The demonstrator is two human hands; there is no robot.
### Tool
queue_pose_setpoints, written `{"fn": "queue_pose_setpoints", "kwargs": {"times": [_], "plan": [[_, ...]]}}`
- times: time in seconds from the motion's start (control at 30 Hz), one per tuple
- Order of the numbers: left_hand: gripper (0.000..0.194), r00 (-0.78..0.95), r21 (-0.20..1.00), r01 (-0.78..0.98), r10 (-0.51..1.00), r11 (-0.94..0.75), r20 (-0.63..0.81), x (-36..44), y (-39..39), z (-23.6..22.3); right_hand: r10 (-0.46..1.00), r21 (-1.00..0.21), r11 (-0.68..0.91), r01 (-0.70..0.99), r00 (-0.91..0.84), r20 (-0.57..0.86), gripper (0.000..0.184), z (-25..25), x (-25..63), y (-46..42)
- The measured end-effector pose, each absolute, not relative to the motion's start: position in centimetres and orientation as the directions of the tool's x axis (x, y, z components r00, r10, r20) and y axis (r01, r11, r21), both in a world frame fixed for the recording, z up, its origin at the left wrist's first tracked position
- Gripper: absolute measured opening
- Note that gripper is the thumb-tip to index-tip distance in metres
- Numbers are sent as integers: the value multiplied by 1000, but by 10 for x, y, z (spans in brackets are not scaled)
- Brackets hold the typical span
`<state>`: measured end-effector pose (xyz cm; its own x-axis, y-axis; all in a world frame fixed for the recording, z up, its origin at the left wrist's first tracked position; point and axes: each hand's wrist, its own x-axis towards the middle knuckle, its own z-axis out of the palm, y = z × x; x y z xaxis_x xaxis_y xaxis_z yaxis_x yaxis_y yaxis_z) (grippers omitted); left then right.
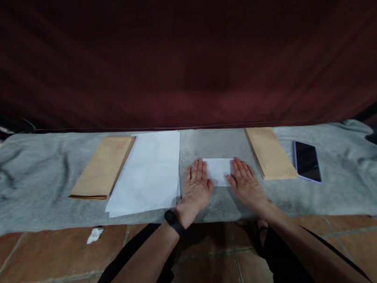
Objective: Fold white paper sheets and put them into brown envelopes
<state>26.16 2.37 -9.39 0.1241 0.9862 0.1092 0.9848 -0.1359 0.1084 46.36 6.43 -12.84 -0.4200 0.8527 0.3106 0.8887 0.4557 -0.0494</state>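
A small white folded sheet of paper [219,171] lies flat on the grey cloth, between my two hands. My left hand [197,187] rests palm down on its left end, fingers stretched out and lying flat. On the paper's right end lies my right hand [245,181], also flat, with the thumb a little apart. Neither hand grips anything. Close by on the left is a stack of white paper sheets [148,171]. A brown envelope stack [271,153] sits just right of my right hand.
Grey cloth [349,174] covers the long narrow surface. More brown envelopes [105,165] lie left of the white sheets, and a phone [307,161] lies at the right. A dark red curtain [183,57] hangs behind. A crumpled white scrap [95,234] is on the tiled floor [43,262].
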Motion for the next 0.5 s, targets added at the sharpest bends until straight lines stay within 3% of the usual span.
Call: {"fn": "queue_pose_setpoints", "kwargs": {"times": [0.3, 0.5], "plan": [[53, 88, 89, 992, 994, -93, 59, 233, 24, -73, 850, -34, 454, 890, -422, 315, 63, -131, 468, 64], [66, -376, 39, 927, 923, 374, 81, 139, 36, -46, 849, -34, 462, 886, -431, 307, 65, -132, 469, 65]]}}
